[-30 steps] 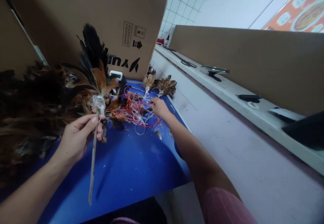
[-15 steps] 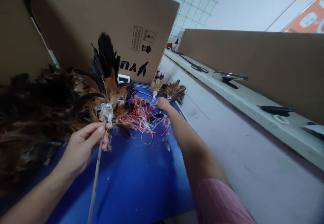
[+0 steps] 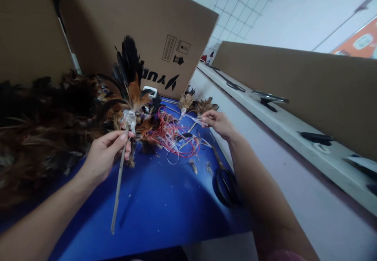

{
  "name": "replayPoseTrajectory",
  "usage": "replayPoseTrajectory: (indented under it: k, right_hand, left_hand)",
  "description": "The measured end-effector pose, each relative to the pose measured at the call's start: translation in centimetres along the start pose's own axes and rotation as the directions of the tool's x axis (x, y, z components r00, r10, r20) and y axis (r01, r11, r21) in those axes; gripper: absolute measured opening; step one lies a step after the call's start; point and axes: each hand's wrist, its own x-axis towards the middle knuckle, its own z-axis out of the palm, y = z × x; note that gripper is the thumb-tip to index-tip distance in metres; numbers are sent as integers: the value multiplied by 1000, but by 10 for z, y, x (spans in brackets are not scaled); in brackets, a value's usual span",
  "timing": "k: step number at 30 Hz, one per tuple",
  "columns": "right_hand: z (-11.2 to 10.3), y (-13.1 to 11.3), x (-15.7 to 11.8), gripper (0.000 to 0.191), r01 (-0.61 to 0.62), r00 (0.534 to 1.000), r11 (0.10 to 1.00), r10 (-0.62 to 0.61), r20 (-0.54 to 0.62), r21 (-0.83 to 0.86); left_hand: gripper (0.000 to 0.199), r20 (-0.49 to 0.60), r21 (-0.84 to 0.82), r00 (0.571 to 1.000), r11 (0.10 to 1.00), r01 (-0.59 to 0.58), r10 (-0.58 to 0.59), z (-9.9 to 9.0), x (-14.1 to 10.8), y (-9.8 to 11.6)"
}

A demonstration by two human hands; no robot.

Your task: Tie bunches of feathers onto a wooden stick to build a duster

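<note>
My left hand point(image 3: 107, 151) pinches a thin wooden stick point(image 3: 118, 192) just below its white-wrapped top. Black and orange-brown feathers point(image 3: 129, 66) fan upward from that wrapped end. On the right, my right hand point(image 3: 216, 121) is closed on white string point(image 3: 196, 118), which stretches leftward to a small bundle of tan feathers point(image 3: 186, 100). Between the hands lies a tangle of red and white strings point(image 3: 172, 133) on the blue table surface point(image 3: 165, 198). Black-handled scissors point(image 3: 225, 186) lie beside my right forearm.
A big heap of brown and black feathers point(image 3: 38, 135) covers the left side. Behind stands a cardboard box point(image 3: 118, 17) with a small white device point(image 3: 150, 92) at its foot. Along the right runs a ledge point(image 3: 282, 123) holding several tools.
My right hand has moved right and toward me, drawing out white string. The scissors have come into view. My left hand still holds the stick, slightly shifted in the picture.
</note>
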Motion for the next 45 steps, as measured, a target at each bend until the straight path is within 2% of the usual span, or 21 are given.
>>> replayPoseTrajectory:
  k: [2, 4, 7, 9, 11, 13, 16, 18, 20, 24, 27, 31, 36, 38, 40, 41, 43, 45]
  right_hand:
    - [9, -3, -6, 18, 64, 998, 972, -63, 13, -225]
    - [29, -10, -11, 29, 161, 987, 913, -159, 37, -374]
    - [70, -26, -18, 41, 301, 952, 884, -261, 156, -357]
    - [92, -36, -19, 38, 352, 930, 879, -292, 222, -322]
    - [102, -41, -16, 28, 350, 932, 884, -296, 209, -309]
    - [98, -41, -11, 21, 288, 957, 903, -263, 121, -319]
    - [78, -28, -5, 23, 149, 987, 921, -159, 0, -360]
    - [64, -17, -6, 25, 100, 994, 916, -105, 8, -388]
    - [57, -6, -11, 25, 102, 994, 911, -81, 68, -400]
    - [63, 12, -25, 28, 186, 971, 905, -109, 212, -383]
    - [77, 20, -30, 28, 225, 960, 897, -137, 246, -381]
    - [87, 24, -31, 12, 215, 968, 897, -144, 205, -386]
    - [78, 9, -41, 12, 159, 987, 910, -161, 26, -382]
    - [75, -4, -50, 10, 107, 989, 956, -131, -69, -272]
    - [78, -20, -62, 11, 43, 991, 999, -43, -128, -8]
    - [81, -29, -68, 11, 12, 992, 989, 7, -130, 145]
    - [91, -45, -80, 14, -50, 991, 933, 90, -95, 358]
    - [104, -58, -92, 14, -107, 988, 885, 144, -48, 454]
  left_hand:
    - [26, -8, -11, 1000, 1000, -11, 11, 0, 0, 3]
    - [26, -16, -10, 999, 1000, -29, 29, -1, 1, 5]
    - [26, -29, -3, 999, 999, -41, 41, -2, 3, 4]
    - [26, -30, 6, 999, 999, -41, 41, -3, 3, 3]
    - [25, -18, 16, 999, 999, -39, 40, -2, 3, 2]
    - [25, 5, 34, 1000, 999, -29, 28, -2, 3, 1]
    - [25, 43, 79, 999, 997, 0, -4, 0, 2, -3]
    - [26, 69, 101, 997, 995, 17, -24, 0, 1, -7]
    - [26, 102, 113, 994, 993, 26, -38, 0, 0, -12]
    - [26, 156, 143, 985, 989, 45, -67, 1, -1, -19]
    - [27, 167, 165, 979, 983, 85, -113, 4, -2, -22]
    - [31, 155, 190, 969, 968, 163, -193, 5, 0, -26]
    - [37, 126, 267, 944, 927, 264, -305, 5, 1, -34]
    - [37, 109, 311, 941, 910, 273, -319, 4, 1, -37]
    - [35, 100, 374, 940, 887, 269, -328, 3, 2, -38]
    - [33, 101, 426, 940, 868, 254, -325, 2, 3, -38]
    - [29, 111, 578, 959, 801, 153, -263, 1, 3, -36]
    - [23, 132, 738, 988, 674, -42, -83, 0, 1, -31]
